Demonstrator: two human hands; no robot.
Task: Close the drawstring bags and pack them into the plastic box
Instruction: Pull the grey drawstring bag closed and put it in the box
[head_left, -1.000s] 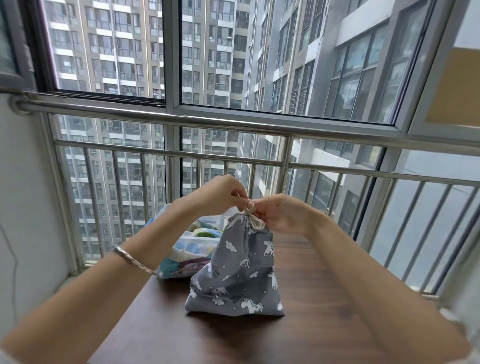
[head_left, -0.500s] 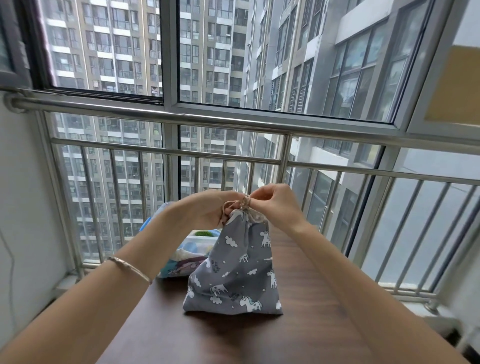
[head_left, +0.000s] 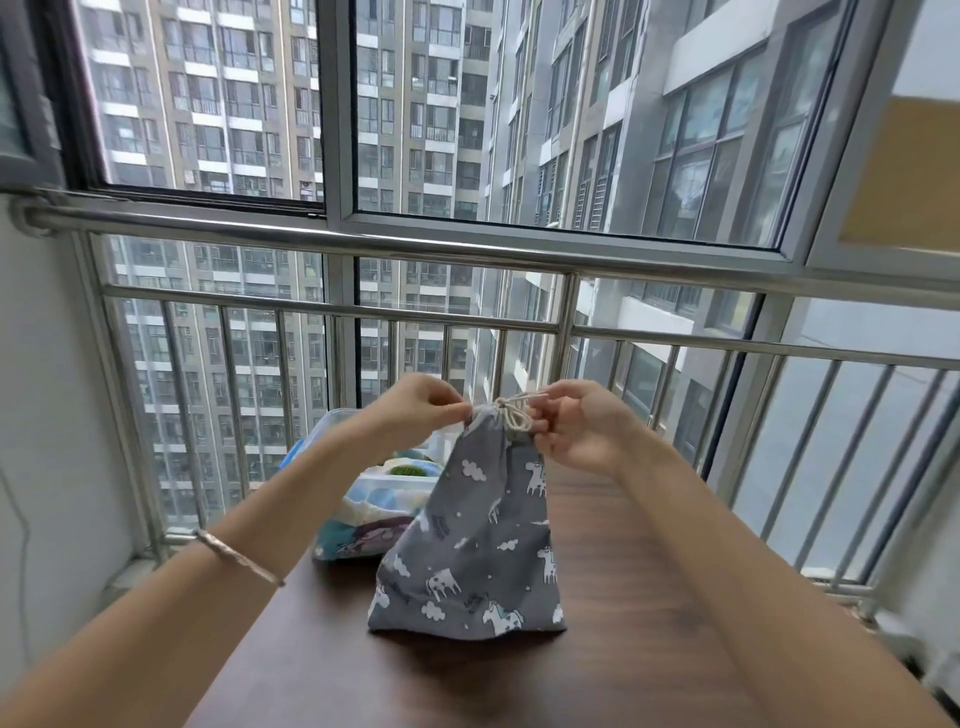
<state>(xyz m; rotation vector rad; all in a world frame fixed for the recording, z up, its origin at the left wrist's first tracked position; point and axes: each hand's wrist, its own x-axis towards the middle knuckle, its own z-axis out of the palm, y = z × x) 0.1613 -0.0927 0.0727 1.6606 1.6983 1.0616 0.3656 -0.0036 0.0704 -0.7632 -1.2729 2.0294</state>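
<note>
While the table (head_left: 649, 597) is carrying the box (head_left: 332, 415), 1 bag (head_left: 478, 545) is standing upright just beside it, neck (head_left: 491, 434) gathered. The left hand (head_left: 415, 410) is pinching the neck; the right hand (head_left: 582, 431) is pinching the cord (head_left: 514, 415).

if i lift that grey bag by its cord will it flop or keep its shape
Probably floppy: the grey bag is soft cloth, creased below its gathered neck. Its base spreads wide on the table, so it seems filled and would likely hang from the cord as a pouch. Pushed, it would more likely slump than roll.
</note>
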